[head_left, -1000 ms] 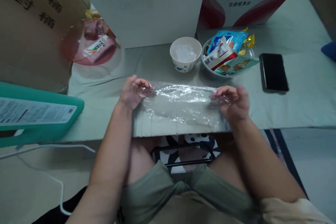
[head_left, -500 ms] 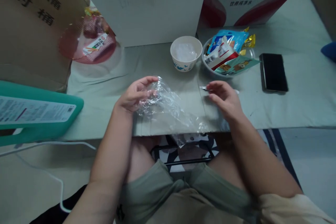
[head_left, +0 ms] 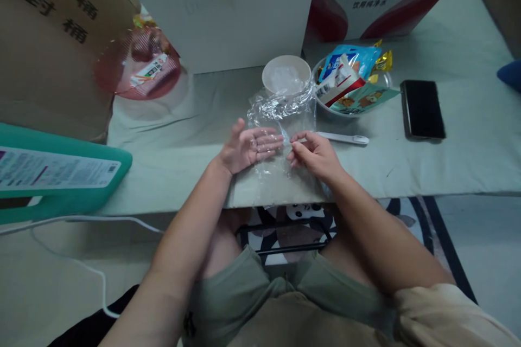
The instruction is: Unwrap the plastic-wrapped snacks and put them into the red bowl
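Clear plastic film [head_left: 285, 119], thin and crinkled, up between both hands at the near edge of the table [head_left: 163, 173], one end over the fingers, the other rising toward the bowls behind. Left hand [head_left: 248, 146] flat and palm up, fingers spread and loose, inside or under the film (which of the two, hard to tell). Right hand [head_left: 313, 154] curled, thumb and forefinger pinched on the film's edge just beside the left fingertips. By the look of it, the step of opening or fitting the film over the left hand; next move likely in need of a gentle tug from the pinch, lest the film tear or cling to itself. Just past the right hand, flat on the cloth, a slim white pen-like tool [head_left: 344, 138]. Farther back, a white paper bowl [head_left: 286, 73] with something pale and translucent inside, perhaps more film; touching it on the right, a clear bowl [head_left: 325, 105] heaped with snack packets [head_left: 352, 73]. Right of that, a black phone [head_left: 422, 109], face down or dark. Far left, a red mesh cover [head_left: 136, 65] over small wrappers.
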The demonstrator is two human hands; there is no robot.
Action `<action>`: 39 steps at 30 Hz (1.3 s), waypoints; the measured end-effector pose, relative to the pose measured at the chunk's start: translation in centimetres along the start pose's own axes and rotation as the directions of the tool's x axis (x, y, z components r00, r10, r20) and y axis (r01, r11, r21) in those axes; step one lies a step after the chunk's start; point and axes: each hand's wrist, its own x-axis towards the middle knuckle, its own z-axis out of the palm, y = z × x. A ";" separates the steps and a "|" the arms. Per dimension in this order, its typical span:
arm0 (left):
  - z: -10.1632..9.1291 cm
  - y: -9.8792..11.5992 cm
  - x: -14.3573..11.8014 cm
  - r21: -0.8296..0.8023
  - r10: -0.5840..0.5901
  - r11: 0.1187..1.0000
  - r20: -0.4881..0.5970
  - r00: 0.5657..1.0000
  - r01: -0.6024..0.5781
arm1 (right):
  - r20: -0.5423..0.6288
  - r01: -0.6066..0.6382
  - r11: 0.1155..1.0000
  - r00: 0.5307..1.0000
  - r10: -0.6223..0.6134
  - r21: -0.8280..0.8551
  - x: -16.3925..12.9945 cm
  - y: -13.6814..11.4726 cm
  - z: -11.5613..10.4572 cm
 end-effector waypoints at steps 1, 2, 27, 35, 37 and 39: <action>0.3 -0.3 0.1 0.072 -0.059 0.996 0.022 0.998 0.058 | -0.022 0.020 0.999 1.000 -0.020 -0.028 0.1 0.2 0.0; 0.7 -0.4 0.1 0.147 -0.095 0.985 0.010 0.995 0.092 | -0.039 0.046 0.997 0.998 -0.048 -0.061 0.2 0.3 -0.1; 3.0 0.5 -1.5 0.325 0.437 0.863 -0.093 0.895 -0.388 | -0.163 0.282 0.939 0.935 -0.315 -0.197 -1.1 -0.2 -1.0; 2.7 -0.4 -0.7 0.103 0.165 0.984 -0.197 0.966 -0.147 | 0.026 0.072 0.997 0.997 -0.073 0.024 0.1 -0.8 -0.4; 2.0 -0.6 0.0 0.137 0.076 0.990 -0.250 0.965 -0.043 | -0.049 0.049 0.998 0.998 -0.047 0.031 0.6 -0.9 -0.1; 1.4 -0.5 0.4 0.209 0.069 0.978 -0.315 0.947 -0.001 | -0.086 -0.015 0.997 0.996 0.021 0.073 1.2 -0.9 0.2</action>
